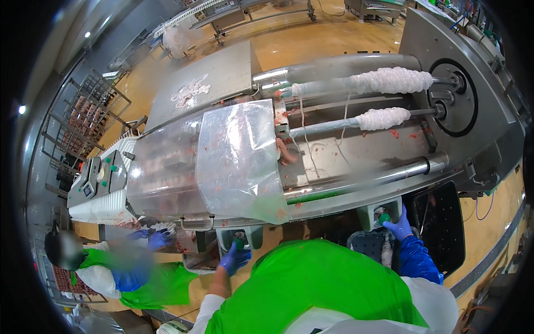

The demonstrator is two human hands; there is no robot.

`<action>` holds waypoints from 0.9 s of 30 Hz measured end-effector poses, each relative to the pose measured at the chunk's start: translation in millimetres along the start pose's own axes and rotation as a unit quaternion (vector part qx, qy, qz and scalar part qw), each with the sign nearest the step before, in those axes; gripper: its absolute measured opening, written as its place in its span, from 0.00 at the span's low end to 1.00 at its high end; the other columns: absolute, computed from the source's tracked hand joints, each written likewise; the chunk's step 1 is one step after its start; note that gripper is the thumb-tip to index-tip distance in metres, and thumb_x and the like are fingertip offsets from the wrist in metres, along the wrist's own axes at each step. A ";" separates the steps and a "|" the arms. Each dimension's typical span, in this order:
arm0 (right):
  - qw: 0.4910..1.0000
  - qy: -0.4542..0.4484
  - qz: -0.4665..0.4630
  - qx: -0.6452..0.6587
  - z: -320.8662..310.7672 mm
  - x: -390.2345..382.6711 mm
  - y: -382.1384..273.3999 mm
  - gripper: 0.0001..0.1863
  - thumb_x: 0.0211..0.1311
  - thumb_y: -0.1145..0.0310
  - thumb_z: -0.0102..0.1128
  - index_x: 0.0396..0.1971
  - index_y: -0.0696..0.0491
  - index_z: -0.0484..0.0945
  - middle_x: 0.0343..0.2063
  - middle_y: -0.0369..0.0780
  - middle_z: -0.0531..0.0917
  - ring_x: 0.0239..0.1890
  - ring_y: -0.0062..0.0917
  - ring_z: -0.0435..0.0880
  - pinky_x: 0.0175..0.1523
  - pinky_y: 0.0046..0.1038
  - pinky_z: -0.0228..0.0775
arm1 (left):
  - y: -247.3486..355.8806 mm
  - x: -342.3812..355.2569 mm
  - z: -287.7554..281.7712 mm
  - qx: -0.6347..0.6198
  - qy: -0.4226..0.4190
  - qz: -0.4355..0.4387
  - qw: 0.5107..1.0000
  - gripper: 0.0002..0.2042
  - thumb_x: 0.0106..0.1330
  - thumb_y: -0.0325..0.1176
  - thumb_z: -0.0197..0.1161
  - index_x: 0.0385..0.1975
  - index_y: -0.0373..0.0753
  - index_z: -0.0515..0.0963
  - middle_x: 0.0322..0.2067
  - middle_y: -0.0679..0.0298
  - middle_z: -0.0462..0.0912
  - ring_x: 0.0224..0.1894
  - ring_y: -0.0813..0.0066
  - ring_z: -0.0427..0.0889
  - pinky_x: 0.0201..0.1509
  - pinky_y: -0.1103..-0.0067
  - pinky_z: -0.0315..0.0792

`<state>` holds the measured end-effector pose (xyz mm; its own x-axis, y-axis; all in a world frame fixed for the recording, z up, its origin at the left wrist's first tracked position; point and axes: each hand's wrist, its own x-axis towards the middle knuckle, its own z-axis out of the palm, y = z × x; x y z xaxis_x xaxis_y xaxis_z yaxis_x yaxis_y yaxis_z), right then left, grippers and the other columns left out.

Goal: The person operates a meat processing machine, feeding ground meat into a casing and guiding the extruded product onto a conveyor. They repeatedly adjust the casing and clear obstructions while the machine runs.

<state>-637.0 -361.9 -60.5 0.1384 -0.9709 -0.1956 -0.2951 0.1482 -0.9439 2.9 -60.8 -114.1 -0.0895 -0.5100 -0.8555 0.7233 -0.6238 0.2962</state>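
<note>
My left hand (234, 259), in a blue glove, has its fingers around a green button (239, 243) in a housing on the machine's front. My right hand (397, 225), also gloved, grips a second green button (384, 219) farther right. Above them is a long steel machine (356, 156) with two horizontal tubes carrying bunched white casings (389, 80) and hanging strands. Scraps of pink meat (286, 153) lie near the tube ends. A clear plastic sheet (233, 161) covers part of the middle.
A co-worker (133, 273) in a green apron works at the lower left, hands at the machine. A dark bin (436, 222) and grey crate (361, 245) sit below the right side. Racks of hanging product (83, 117) stand at far left, and other steel equipment (233, 16) at the back.
</note>
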 end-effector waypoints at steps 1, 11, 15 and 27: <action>1.000 0.002 -0.007 0.005 -1.4 -1.2 -5.3 0.55 0.42 0.76 0.75 0.69 0.57 0.47 0.60 0.46 0.68 0.61 0.31 0.69 0.65 0.32 0.62 | 14.0 -42.0 21.3 0.140 0.047 0.030 0.989 0.28 0.69 0.57 0.51 0.56 0.38 0.72 0.51 0.58 0.79 0.52 0.68 0.78 0.59 0.68 0.70; 0.888 0.260 -0.340 -0.166 4.5 56.8 -197.1 0.17 0.58 0.77 0.60 0.49 0.57 0.78 0.48 0.42 0.78 0.52 0.31 0.75 0.58 0.31 0.66 | 223.8 -273.6 412.9 0.670 0.021 0.626 0.398 0.17 0.64 0.32 0.56 0.52 0.34 0.76 0.53 0.53 0.79 0.54 0.65 0.78 0.60 0.71 0.69; 0.922 0.128 -0.361 0.055 77.0 100.2 -278.7 0.20 0.65 0.73 0.56 0.57 0.56 0.71 0.55 0.41 0.74 0.56 0.26 0.74 0.59 0.28 0.66 | 255.8 -198.0 583.3 0.817 0.037 0.531 0.223 0.28 0.67 0.54 0.54 0.61 0.43 0.69 0.56 0.55 0.76 0.57 0.56 0.75 0.61 0.68 0.67; 0.883 0.070 -0.378 -0.268 222.0 208.6 -362.5 0.17 0.69 0.60 0.44 0.45 0.52 0.79 0.35 0.50 0.83 0.43 0.46 0.81 0.52 0.43 0.71 | 325.8 -91.7 664.7 0.830 -0.073 0.235 0.500 0.20 0.60 0.41 0.54 0.51 0.44 0.80 0.50 0.62 0.81 0.51 0.68 0.77 0.59 0.74 0.67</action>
<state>-291.4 -576.3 181.9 0.3804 -0.7733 0.5072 -0.5787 -0.6269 -0.5217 -208.4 -611.0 343.2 -0.3135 -0.7933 -0.5220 -0.8668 0.0146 0.4984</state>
